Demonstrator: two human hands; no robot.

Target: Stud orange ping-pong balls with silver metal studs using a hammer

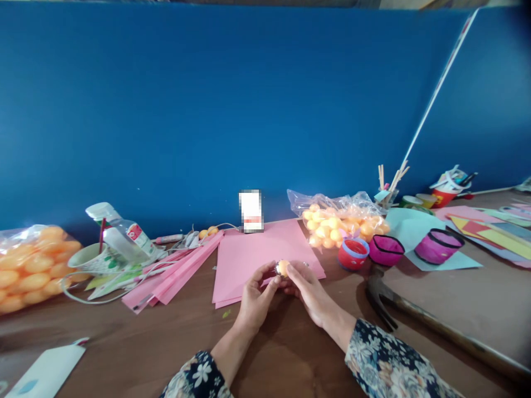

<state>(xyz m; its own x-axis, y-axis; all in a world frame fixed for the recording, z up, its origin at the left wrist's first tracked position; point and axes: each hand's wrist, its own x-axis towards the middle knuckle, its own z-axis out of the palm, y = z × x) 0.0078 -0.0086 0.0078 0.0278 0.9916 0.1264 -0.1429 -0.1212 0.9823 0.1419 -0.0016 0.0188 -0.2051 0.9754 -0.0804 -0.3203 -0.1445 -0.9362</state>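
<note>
orange ball (283,268), probably light and slick, sits pinched between the nearly closed left hand (254,303) and right hand (312,297); grip its sides gently.

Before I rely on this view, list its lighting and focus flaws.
Head view: the upright white rectangular object is blown out, its outline pixelated; glare streaks the clear plastic bag of orange balls; soft shadow darkens the brown wooden table beneath the bare left hand and bare right hand; the small orange ball they hold looks blurry; the top-right corner darkens.
</note>
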